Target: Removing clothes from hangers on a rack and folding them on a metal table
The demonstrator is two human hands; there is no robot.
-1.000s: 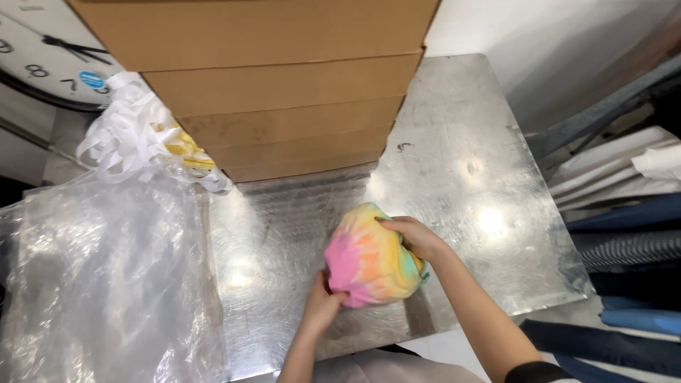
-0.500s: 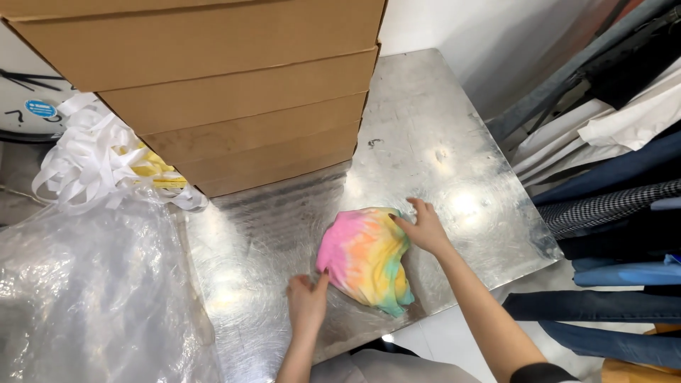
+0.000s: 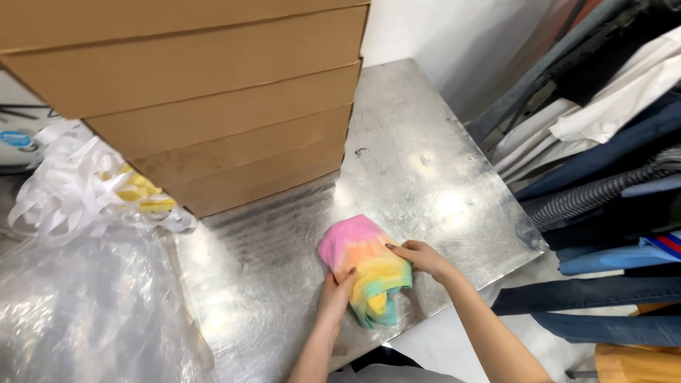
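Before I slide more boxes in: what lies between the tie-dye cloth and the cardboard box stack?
Head view: only bare metal tabletop lies between the tie-dye cloth and the cardboard box stack.

— What is seen of the person's own body?

— Two bare forearms are shown, entering from six o'clock. No sleeves are seen on either one down to the bottom edge.

— And the hands?

— The left hand [image 3: 335, 292] and the right hand [image 3: 423, 257] are uncovered; no gloves are worn. Dark polish is seen on the fingernails, most plainly on a nail at nine o'clock of the right hand and on one at twelve o'clock of the left.

— Any clothing?

— A strip of pale grey cloth is glimpsed at six o'clock, between the forearms; its kind cannot be told.
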